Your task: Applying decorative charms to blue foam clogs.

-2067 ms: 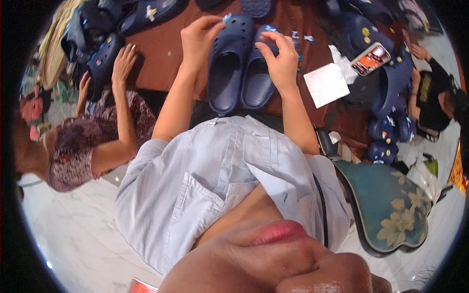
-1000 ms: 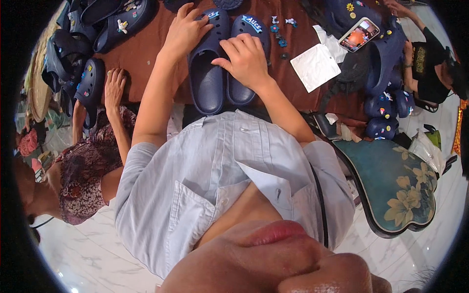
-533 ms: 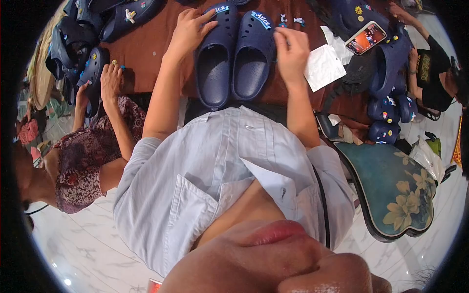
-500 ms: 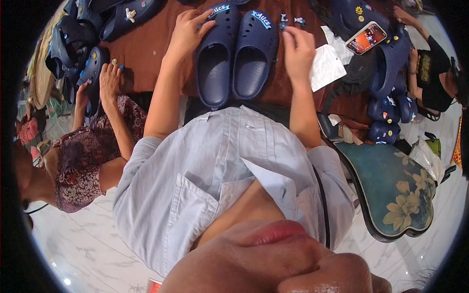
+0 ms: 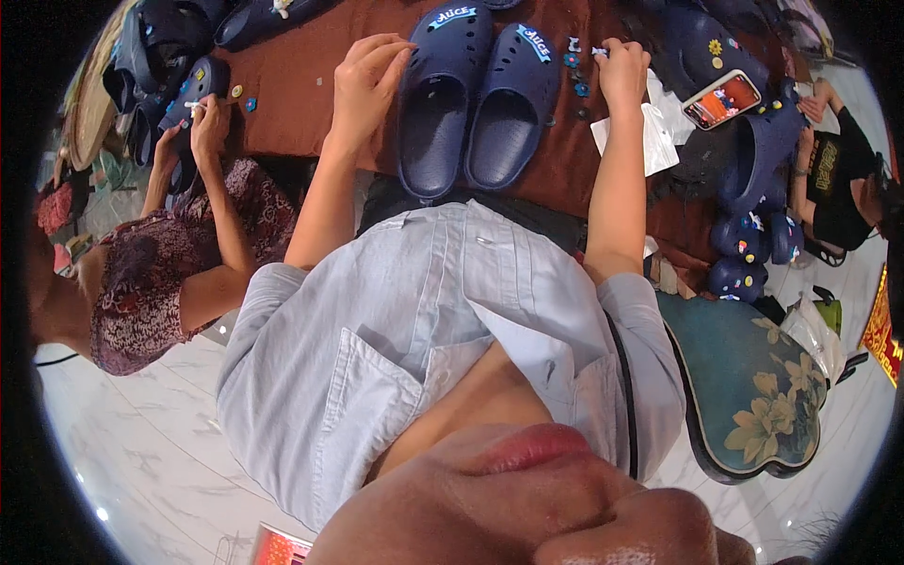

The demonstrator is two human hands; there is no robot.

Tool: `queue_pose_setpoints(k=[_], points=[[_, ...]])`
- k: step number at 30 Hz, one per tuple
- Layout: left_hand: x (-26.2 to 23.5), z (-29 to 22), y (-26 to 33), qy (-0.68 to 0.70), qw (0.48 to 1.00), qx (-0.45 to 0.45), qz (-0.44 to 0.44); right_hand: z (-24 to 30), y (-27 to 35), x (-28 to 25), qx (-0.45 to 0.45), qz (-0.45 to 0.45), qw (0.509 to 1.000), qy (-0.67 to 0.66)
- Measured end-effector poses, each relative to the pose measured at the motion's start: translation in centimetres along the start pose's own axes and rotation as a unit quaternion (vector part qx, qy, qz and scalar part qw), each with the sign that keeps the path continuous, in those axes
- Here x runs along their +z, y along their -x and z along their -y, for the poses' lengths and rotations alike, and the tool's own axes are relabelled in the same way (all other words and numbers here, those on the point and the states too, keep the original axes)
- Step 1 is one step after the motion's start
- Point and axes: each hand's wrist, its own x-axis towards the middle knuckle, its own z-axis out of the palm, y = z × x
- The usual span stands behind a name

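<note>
Brown-clothed tabletop, bearing one pair of navy clogs, toes away.
Hands apart: left hand bent beside the pair, grip or contact cannot be told; right hand, right of the pair, pinched. Blue banner charms, one per clog. Blue flower charms, two, loose. White charm, one, at right fingertips; apparent step, picking it up; next move calls for a firm pinch.

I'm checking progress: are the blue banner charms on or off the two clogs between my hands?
On: the left clog and right clog each have a banner charm across the toe.
</note>
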Motion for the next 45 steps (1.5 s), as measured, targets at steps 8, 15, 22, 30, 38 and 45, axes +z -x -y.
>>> queue_pose_setpoints(k=[8,15,22,30,38,45], points=[[0.5,-0.7,-0.2,0.009,0.999,0.044,0.007,1.9,2.8,-2.9,0.112,-0.009,0.928,-0.356],[4.0,-2.0,-1.8,0.008,0.981,0.188,0.049,6.2,8.3,-2.8,0.103,-0.01,0.877,-0.469],[5.3,-2.5,-0.9,-0.11,0.959,0.216,0.147,7.9,9.7,-1.8,0.079,-0.087,0.908,-0.401],[5.3,-2.6,-1.0,-0.099,0.957,0.223,0.155,8.3,9.8,-3.4,-0.128,-0.097,0.981,-0.111],[5.1,-2.9,-1.0,-0.105,0.954,0.228,0.167,8.9,9.6,-5.7,-0.182,-0.021,0.983,-0.002],[5.2,-2.7,-1.0,-0.107,0.954,0.226,0.169,9.4,9.0,-5.9,-0.197,-0.003,0.979,0.042]])
